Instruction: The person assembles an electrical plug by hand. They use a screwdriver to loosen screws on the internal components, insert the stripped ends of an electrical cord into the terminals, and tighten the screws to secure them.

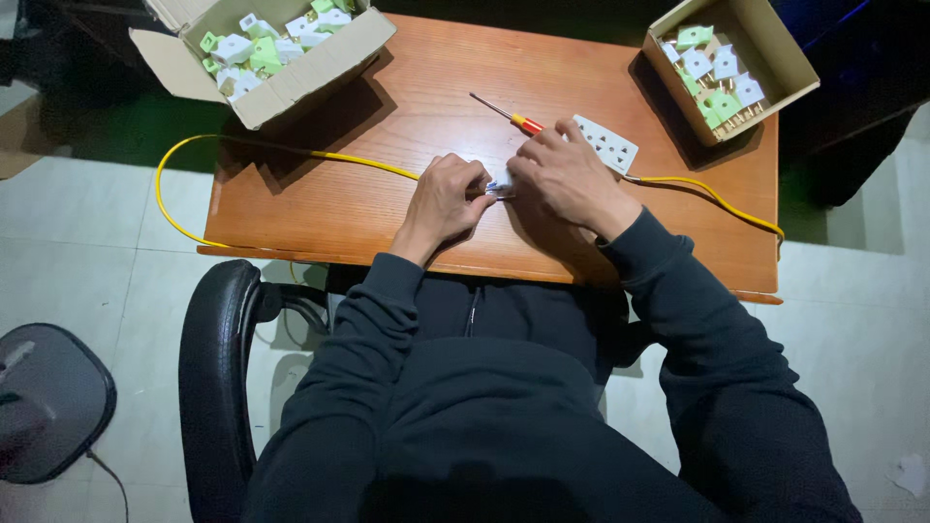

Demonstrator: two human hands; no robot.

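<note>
Wooden tabletop [368,194] over pale tiles | left hand [444,199] and right hand [567,174] pinched together on small white plug [500,188] at tabletop centre | screwdriver [507,114] and socket strip [605,143] just beyond right hand.

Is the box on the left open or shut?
Open. The cardboard box at the table's far left corner has its flaps folded out, and the green and white plugs inside show.

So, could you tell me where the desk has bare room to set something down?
Bare wood lies left of the left hand, below the yellow cable, and between the two boxes. It is crowded around both hands, the screwdriver and the socket strip.
</note>
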